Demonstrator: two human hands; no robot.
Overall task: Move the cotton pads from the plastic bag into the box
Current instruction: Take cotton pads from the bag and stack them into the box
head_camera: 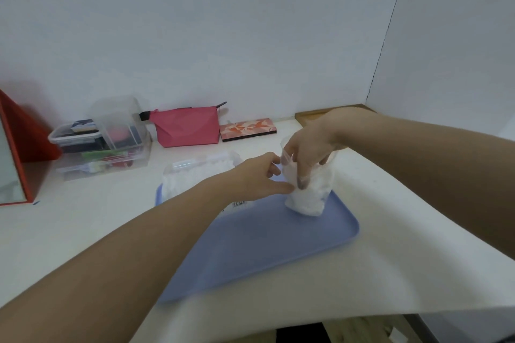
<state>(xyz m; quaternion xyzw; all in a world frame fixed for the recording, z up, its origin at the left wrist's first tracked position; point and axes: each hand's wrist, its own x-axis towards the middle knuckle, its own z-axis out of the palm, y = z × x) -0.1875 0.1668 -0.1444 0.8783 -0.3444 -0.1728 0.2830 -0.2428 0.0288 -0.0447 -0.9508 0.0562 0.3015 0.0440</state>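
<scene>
A clear plastic bag [310, 192] holding white cotton pads stands upright on the far right corner of a blue tray [264, 245]. My right hand [305, 152] reaches down into the bag's mouth, its fingers inside among the pads. My left hand [262, 179] pinches the bag's left edge near the top. A clear box [199, 172] with white cotton pads inside sits at the tray's far left corner, partly hidden behind my left forearm.
Stacked clear storage boxes [108, 142] with small items, a pink pouch [186, 127] and a flat orange-patterned case [248, 128] line the back wall. A red-framed mirror [14, 159] stands at far left. A wooden board [315, 115] lies at the back right.
</scene>
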